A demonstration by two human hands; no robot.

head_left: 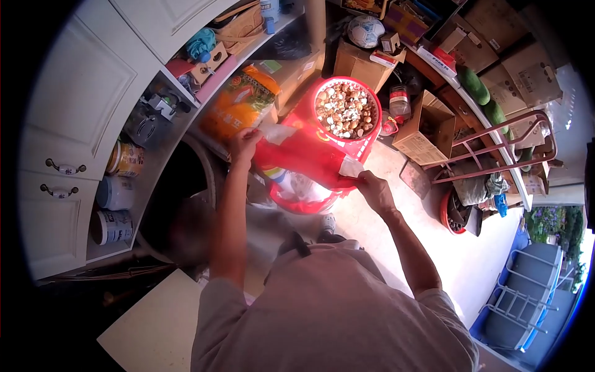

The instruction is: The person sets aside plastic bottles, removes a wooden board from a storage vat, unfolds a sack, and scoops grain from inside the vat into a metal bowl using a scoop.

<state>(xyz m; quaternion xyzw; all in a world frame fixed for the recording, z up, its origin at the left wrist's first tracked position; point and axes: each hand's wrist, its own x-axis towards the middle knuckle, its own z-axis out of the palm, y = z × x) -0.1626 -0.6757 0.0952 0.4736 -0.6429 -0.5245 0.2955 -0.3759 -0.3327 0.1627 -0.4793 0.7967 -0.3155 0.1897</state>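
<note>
Red sheet stretched between two hands, just below the basket

The red basket [348, 140], heaped with small brown-and-white pieces [346, 106], is the landmark here. Just below it in the view, on the side nearer the person, a thin red sheet [297, 159] is spread between both hands. Whether it is a flattened bag or a loose piece cannot be told. Pale patches show near both of its ends.

The left hand [243, 146] is below and left of the basket, its grip narrow, fingers closed on the sheet's left end. The right hand [375, 190] is below and right of the basket, its grip pinched on the sheet's right end, at a bunched, darker corner.

Farther below the basket, partly hidden by the sheet, a red container [302, 205] shows whitish plastic [302, 186] inside. Left of the basket lies an orange printed bag [234, 113], near the left hand. Above and slightly right of the basket, a ball [365, 31] rests on a cardboard box [359, 67]. Right of the basket are a bottle with a red label [400, 101] and an open carton [425, 132]; farther right is a pinkish metal frame [494, 165]. Well left of the basket, white cabinet doors [74, 93] adjoin shelves holding tubs [116, 192].
</note>
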